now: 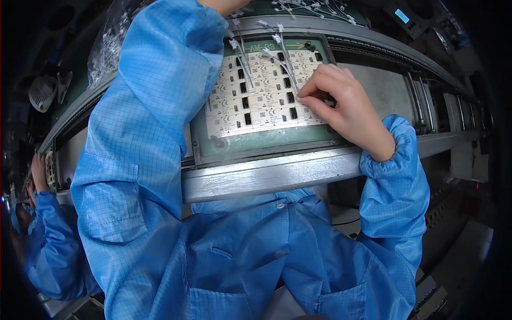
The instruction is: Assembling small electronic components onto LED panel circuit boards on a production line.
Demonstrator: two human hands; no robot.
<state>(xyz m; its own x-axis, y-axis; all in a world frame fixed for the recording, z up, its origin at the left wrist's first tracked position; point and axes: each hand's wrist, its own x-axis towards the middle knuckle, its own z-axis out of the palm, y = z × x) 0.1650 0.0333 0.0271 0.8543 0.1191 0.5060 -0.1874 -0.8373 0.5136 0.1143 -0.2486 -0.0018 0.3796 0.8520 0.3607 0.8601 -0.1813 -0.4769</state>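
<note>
Near the right edge of the green rectangular fixture [261, 141], the right hand [349, 104] pinches a thin white cable [293, 77]; the cropped left hand's [226, 5] grip cannot be told.

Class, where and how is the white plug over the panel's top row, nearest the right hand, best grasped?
Probably pinch the white plug across its sides, from above: its top looks uncovered, while thin wires trail from its near-right end toward the right hand.
</note>
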